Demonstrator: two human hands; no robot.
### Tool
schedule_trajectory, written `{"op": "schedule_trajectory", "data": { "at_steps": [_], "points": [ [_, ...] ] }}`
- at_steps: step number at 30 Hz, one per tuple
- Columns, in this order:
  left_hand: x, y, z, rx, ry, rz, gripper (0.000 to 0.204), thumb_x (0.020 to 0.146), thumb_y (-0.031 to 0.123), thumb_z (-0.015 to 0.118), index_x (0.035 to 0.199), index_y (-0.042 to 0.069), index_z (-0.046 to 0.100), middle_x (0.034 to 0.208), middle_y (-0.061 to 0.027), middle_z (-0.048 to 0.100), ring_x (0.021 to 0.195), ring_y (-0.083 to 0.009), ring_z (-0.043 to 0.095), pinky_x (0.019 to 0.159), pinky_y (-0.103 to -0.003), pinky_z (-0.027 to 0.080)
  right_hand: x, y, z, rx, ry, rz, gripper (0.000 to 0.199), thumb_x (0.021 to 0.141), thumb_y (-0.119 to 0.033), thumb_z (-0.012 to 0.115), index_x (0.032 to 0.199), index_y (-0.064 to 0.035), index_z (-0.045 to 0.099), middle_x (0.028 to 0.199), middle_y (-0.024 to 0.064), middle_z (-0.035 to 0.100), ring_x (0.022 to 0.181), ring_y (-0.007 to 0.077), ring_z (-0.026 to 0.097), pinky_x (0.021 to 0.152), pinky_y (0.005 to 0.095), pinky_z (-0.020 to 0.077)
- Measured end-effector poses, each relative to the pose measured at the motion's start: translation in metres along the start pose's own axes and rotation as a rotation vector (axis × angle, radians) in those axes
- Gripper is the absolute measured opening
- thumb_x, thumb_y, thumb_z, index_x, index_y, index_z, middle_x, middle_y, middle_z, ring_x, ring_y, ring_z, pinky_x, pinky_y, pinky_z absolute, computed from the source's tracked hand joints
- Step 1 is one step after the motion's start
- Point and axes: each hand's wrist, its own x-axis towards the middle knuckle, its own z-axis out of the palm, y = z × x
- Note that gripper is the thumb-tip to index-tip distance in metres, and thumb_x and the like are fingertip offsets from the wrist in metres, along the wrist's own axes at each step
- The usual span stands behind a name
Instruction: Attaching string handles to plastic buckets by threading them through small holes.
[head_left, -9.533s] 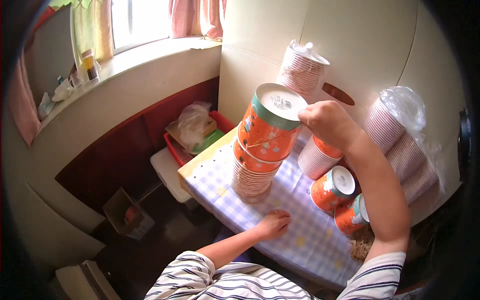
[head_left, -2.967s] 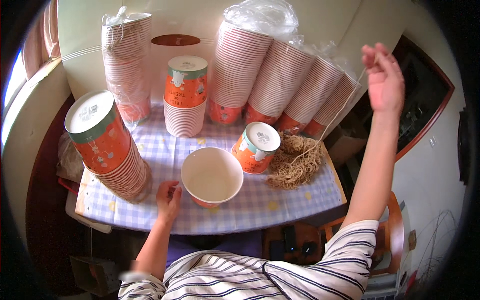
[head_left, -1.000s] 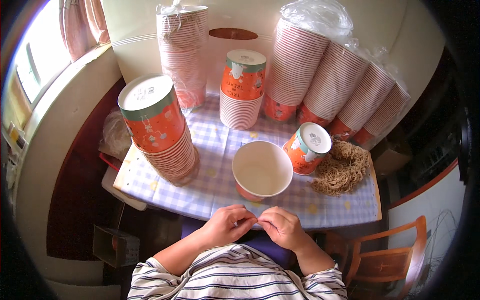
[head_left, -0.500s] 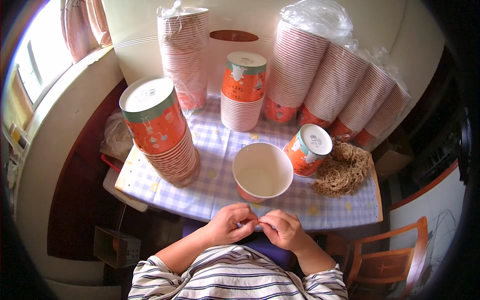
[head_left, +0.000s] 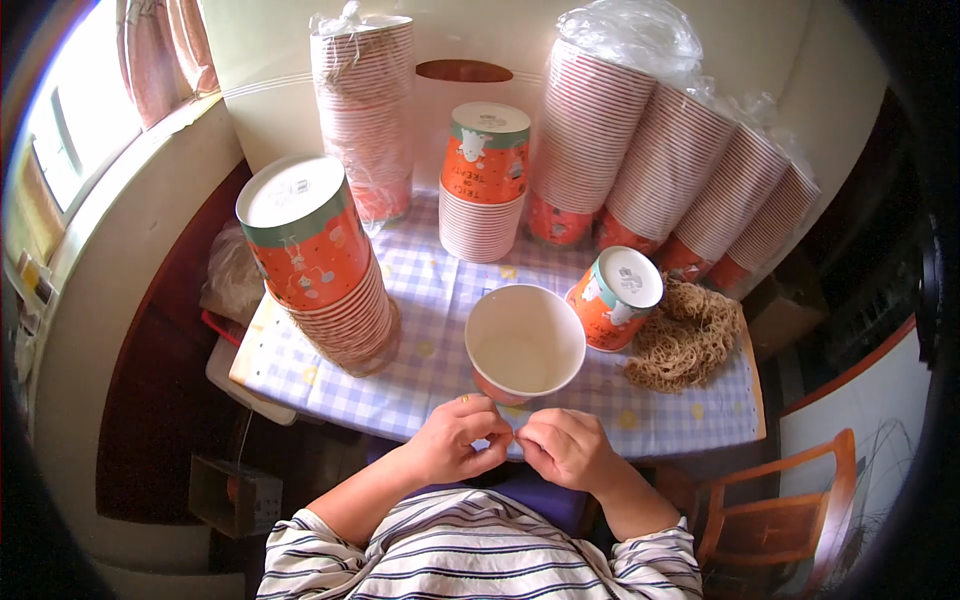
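At near edge of blue-checked tablecloth: left hand and right hand, pinched, almost touching.
Pinch contents unclear; just beyond, upright open paper tub, left of inverted orange tub and tan twine bundle.

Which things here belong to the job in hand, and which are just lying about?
Likely part of the work:
open paper cup, nearest the left hand and right hand
upside-down cups
bagged cup stacks
tan twine bundle

Apparently just surroundings:
wooden chair
box at lower left
curtain
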Motion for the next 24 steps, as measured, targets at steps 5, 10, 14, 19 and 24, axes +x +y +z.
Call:
{"op": "schedule_trajectory", "data": {
  "at_steps": [5,10,14,19,24],
  "points": [
    [0.014,-0.003,-0.016,0.334,-0.015,0.203,0.017,0.07,0.006,0.067,0.086,0.009,0.06,0.082,-0.0045,0.057,0.073,-0.0241,0.057,0.066,-0.035,0.045,0.019,0.012,-0.003,0.067,-0.068,0.078,0.018,0.071,-0.001,0.068,0.085,-0.004,0.057,0.079,0.0083,0.057,0.067,0.0256,0.06,0.059,0.034,0.0487],
    [0.035,-0.015,-0.038,0.482,0.01,0.282,0.017,0.072,0.004,0.066,0.088,0.006,0.063,0.082,-0.0079,0.059,0.07,-0.0259,0.058,0.063,-0.034,0.048,0.046,0.036,-0.003,0.237,-0.097,0.288,0.007,0.076,-0.002,0.063,0.081,-0.0036,0.06,0.074,0.0082,0.058,0.066,0.0196,0.06,0.058,0.031,0.0472],
    [0.064,-0.053,-0.046,0.265,0.106,-0.265,0.018,0.082,0.008,0.058,0.098,0.002,0.062,0.09,-0.0131,0.06,0.071,-0.0261,0.061,0.063,-0.034,0.049,0.065,0.088,0.017,0.197,-0.027,0.617,0.011,0.077,-0.01,0.061,0.079,0.0009,0.062,0.077,0.0156,0.065,0.069,0.026,0.064,0.063,0.0334,0.0493],
    [0.073,-0.128,-0.052,0.211,0.221,-0.412,0.02,0.085,0.012,0.059,0.101,0.002,0.066,0.091,-0.0116,0.065,0.071,-0.0167,0.061,0.065,-0.029,0.05,0.076,0.126,0.046,-0.091,-0.114,0.603,0.016,0.077,-0.014,0.056,0.077,-0.0004,0.064,0.08,0.0185,0.064,0.076,0.0353,0.062,0.068,0.0427,0.0499],
    [0.084,-0.148,-0.048,-0.021,0.132,-0.447,0.022,0.087,0.014,0.058,0.103,0.0,0.065,0.086,-0.0074,0.067,0.07,-0.0118,0.06,0.063,-0.026,0.049,0.08,0.128,0.053,-0.153,-0.114,0.631,0.016,0.077,-0.014,0.054,0.074,-0.0008,0.063,0.081,0.0194,0.064,0.078,0.0365,0.062,0.07,0.0451,0.0494]
  ]
}}
